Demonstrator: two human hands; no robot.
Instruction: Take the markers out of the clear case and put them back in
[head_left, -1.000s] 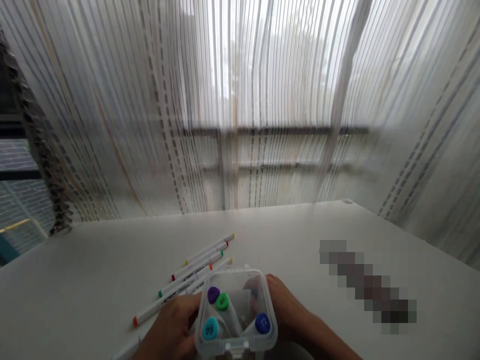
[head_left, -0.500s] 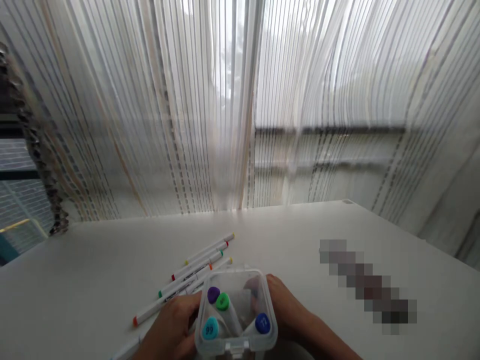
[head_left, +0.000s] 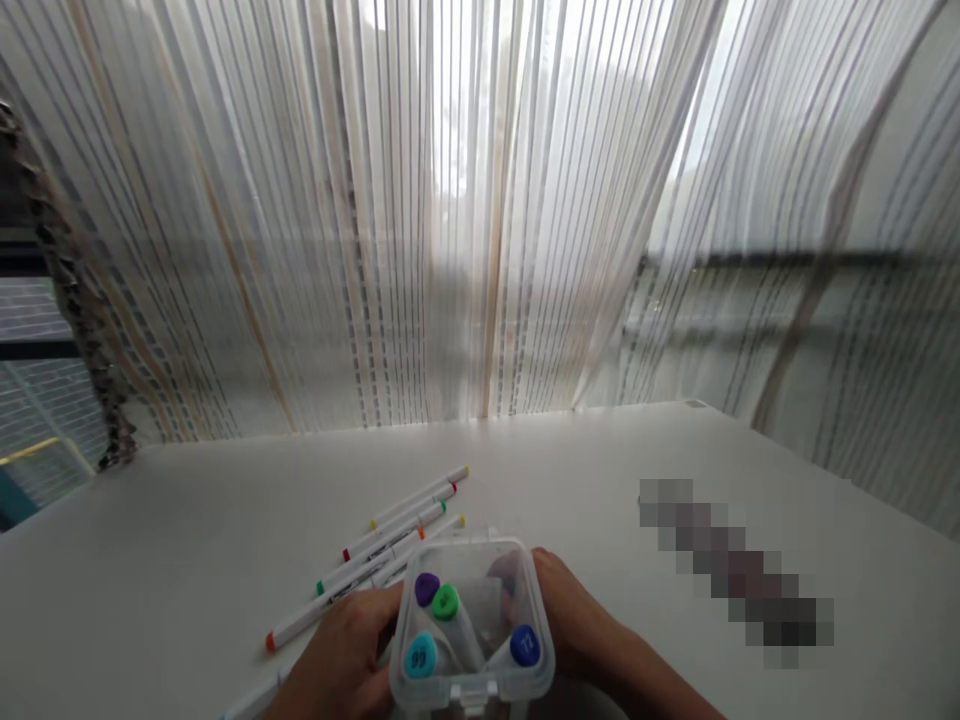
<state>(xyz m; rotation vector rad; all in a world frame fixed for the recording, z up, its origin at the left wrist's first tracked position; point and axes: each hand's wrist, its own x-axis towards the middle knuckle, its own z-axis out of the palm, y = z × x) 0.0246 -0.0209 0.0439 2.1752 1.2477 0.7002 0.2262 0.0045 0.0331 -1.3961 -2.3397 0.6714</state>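
Note:
A clear plastic marker box (head_left: 472, 690) stands upright at the bottom centre, its top uncovered. Inside it lean markers with a purple cap (head_left: 427, 589), a green cap (head_left: 445, 602), a light blue cap (head_left: 421, 656) and a dark blue cap (head_left: 525, 646). My left hand (head_left: 352, 640) is closed against the box's left side, its fingertips partly hidden. On the opposite side my right hand (head_left: 555, 605) grips the wall, with fingers showing blurred through the plastic.
Several white markers, among them an orange-ended one (head_left: 345, 590) and a red-ended one (head_left: 401, 522), lie slantwise left of the box on the white table (head_left: 187, 560). A pixelated long object (head_left: 739, 565) lies at right. Striped sheer curtains (head_left: 465, 300) hang behind the table's far edge.
The curtain has shifted and billowed, mostly on the right side. Both hands, the box and the markers stay where they were.

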